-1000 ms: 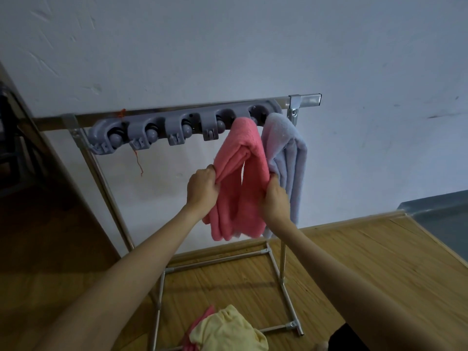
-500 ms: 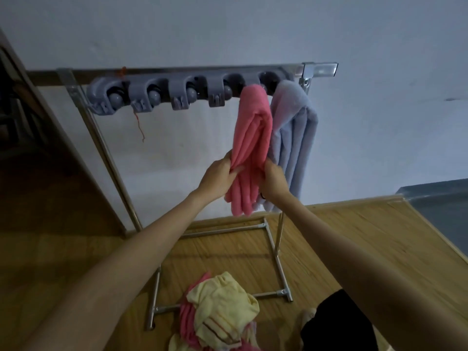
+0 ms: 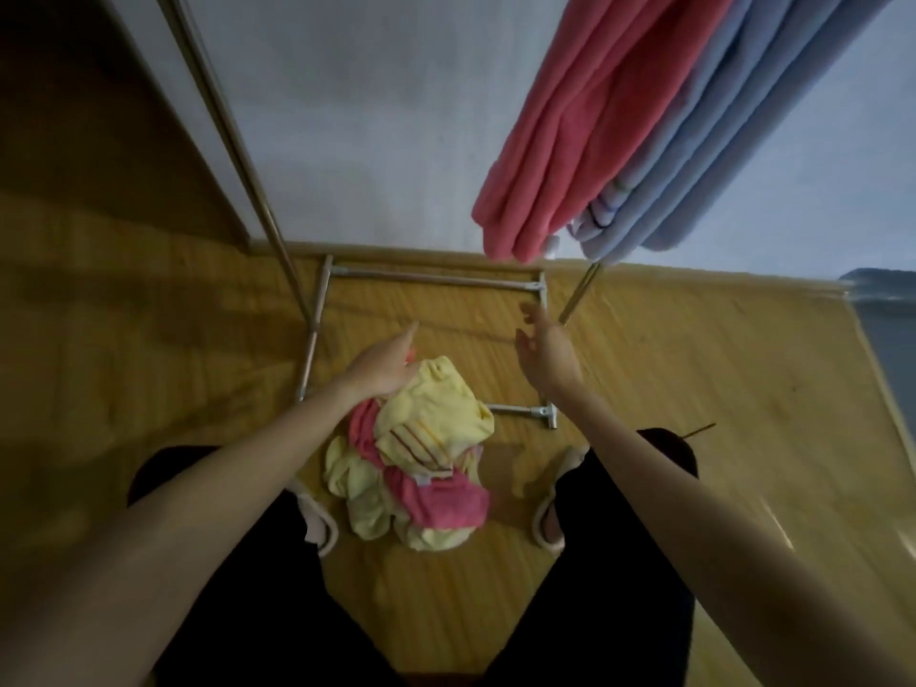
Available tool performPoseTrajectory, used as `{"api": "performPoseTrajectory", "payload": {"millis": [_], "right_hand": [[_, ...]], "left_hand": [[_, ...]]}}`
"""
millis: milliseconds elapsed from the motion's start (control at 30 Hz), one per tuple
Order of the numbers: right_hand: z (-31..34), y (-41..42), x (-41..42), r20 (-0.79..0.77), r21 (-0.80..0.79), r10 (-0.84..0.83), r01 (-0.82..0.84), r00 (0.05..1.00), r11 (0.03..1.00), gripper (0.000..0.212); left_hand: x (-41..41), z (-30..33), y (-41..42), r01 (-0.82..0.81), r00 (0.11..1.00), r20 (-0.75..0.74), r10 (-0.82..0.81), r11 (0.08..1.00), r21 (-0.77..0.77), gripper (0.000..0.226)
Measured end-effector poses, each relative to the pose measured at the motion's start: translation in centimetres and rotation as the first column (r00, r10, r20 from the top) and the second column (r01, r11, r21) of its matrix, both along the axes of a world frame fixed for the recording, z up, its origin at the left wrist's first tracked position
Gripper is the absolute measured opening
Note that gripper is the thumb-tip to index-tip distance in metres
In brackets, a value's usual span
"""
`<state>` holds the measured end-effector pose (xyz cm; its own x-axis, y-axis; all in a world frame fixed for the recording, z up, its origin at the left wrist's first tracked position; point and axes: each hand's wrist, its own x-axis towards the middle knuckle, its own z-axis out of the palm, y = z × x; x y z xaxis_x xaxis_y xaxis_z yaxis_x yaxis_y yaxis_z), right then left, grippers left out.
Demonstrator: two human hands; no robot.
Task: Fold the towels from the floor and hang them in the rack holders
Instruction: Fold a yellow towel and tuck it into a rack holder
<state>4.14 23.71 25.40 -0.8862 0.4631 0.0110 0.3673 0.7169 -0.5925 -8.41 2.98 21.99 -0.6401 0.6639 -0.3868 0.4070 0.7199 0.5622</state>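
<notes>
left hand (image 3: 384,361) released, over towel pile (image 3: 414,458) | right hand (image 3: 545,349) released, holding nothing | pink towel (image 3: 590,126), blue towel (image 3: 718,141) hang on rack (image 3: 436,280)

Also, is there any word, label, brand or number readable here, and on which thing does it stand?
None can be read.
The small white tag hanging between the pink towel and the blue towel: too small and blurred to read.
The yellow towel on the floor shows only woven stripes, no text.
</notes>
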Motion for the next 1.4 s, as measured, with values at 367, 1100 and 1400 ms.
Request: {"api": "performPoseTrajectory", "payload": {"millis": [367, 1100, 1400], "right_hand": [[-16.1, -5.5, 2.8, 0.525, -0.172, 0.285, -0.228, 0.802, 0.958, 0.060], [-34.4, -9.9, 3.1, 0.639, -0.365, 0.437, -0.250, 0.633, 0.897, 0.060], [-35.4, -9.7, 2.7, 0.629, -0.343, 0.416, -0.245, 0.657, 0.907, 0.044]], "left_hand": [[6.5, -16.3, -6.5, -0.213, 0.930, 0.284, 0.233, 0.972, -0.100, 0.028], [5.0, -33.6, -5.0, 0.075, 0.977, -0.185, -0.110, 0.980, -0.186, 0.048], [3.3, -33.7, -4.3, 0.142, 0.952, -0.254, -0.173, 0.981, -0.134, 0.018]]}}
